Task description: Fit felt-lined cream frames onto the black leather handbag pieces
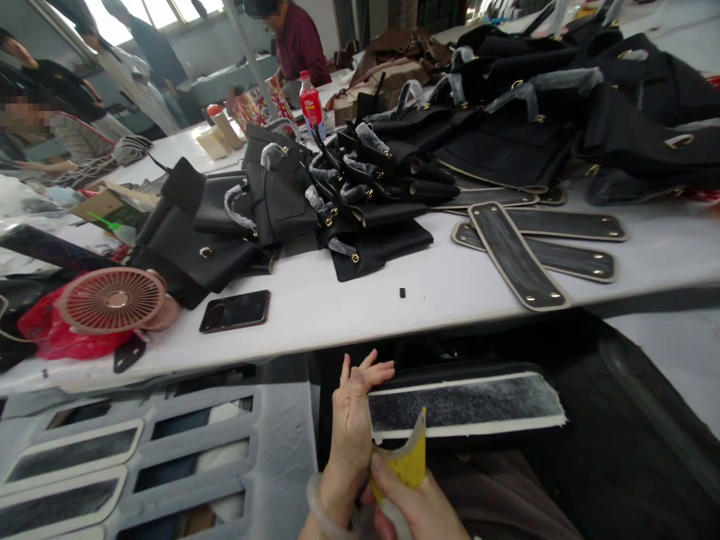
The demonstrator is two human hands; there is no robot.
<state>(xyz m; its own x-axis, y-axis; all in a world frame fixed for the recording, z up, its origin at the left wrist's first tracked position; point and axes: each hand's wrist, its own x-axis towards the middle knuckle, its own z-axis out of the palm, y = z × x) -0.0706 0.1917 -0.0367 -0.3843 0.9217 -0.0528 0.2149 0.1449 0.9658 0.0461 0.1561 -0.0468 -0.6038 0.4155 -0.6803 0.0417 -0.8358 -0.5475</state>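
Observation:
My left hand [355,409] is raised on edge at the left end of a dark strip [466,405] with white borders, its fingers spread and nothing held. The strip lies on a black leather piece near my lap. My right hand [413,502] grips a yellow scraper [408,459] with a curved edge and a pointed tip, held over the strip's lower left part. The scraper is close beside my left wrist.
Dark panels with studs [517,255] lie on the white table [349,315], with black bags [286,187], a phone [235,311] and a pink fan [112,300]. A grey slotted template [281,442] is at lower left. People work beyond.

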